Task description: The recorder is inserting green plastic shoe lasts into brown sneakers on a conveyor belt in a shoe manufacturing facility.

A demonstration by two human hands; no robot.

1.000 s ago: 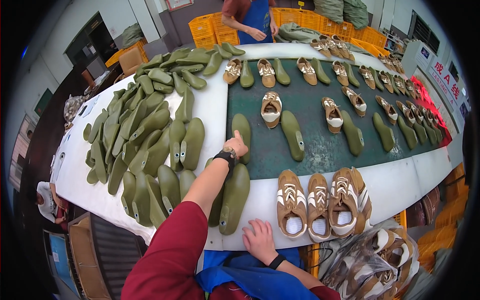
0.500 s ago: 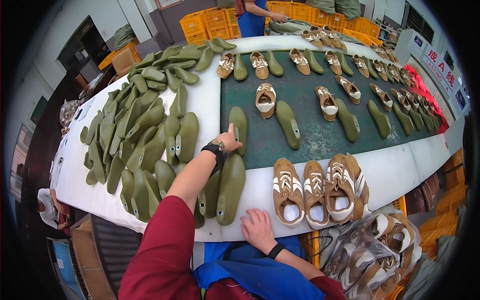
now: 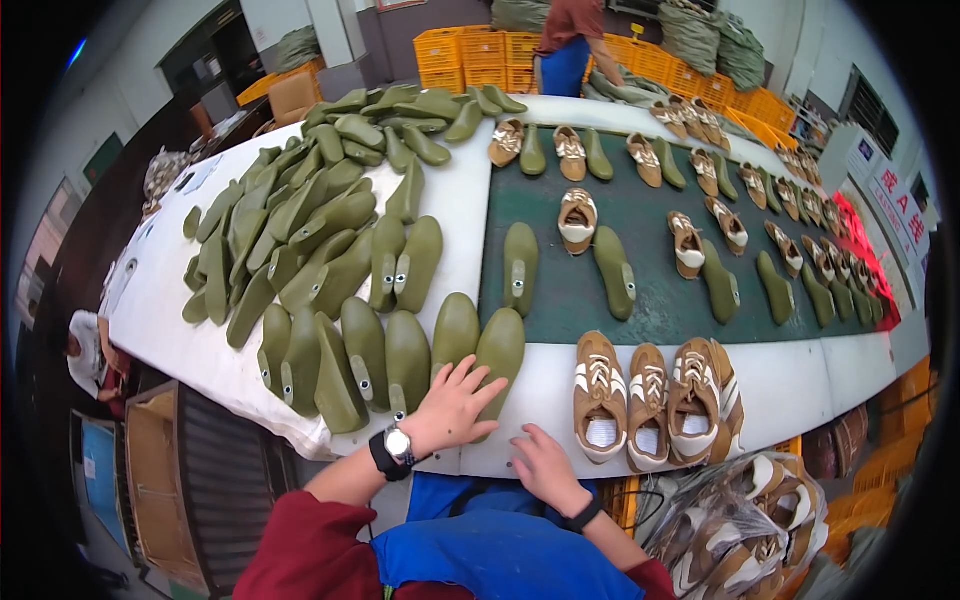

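My left hand (image 3: 452, 408), fingers spread, rests over the near end of a green shoe last (image 3: 502, 345); whether it grips the last cannot be told. Beside that one, another green last (image 3: 456, 335) lies partly behind my fingers. My right hand (image 3: 546, 464) is at the near table edge, fingers apart and slightly bent, holding nothing. To its right stand several brown sneakers (image 3: 602, 385) with white stripes and laces. On the dark green belt (image 3: 565, 322), a single last (image 3: 520, 268) lies left of another last (image 3: 614, 272), with a brown sneaker (image 3: 577, 222) just beyond.
A heap of green lasts (image 3: 300, 215) covers much of the white tabletop (image 3: 150, 290) at left. Sneakers and lasts stand in rows along the belt. A plastic bag of sneakers (image 3: 750, 530) sits at lower right. Across the table, a person in a blue apron (image 3: 563, 72) stands before orange crates (image 3: 485, 50).
My left hand has left the single last on the belt and come back to the lasts at the near edge. My right hand's fingers are more bent. The view has shifted.
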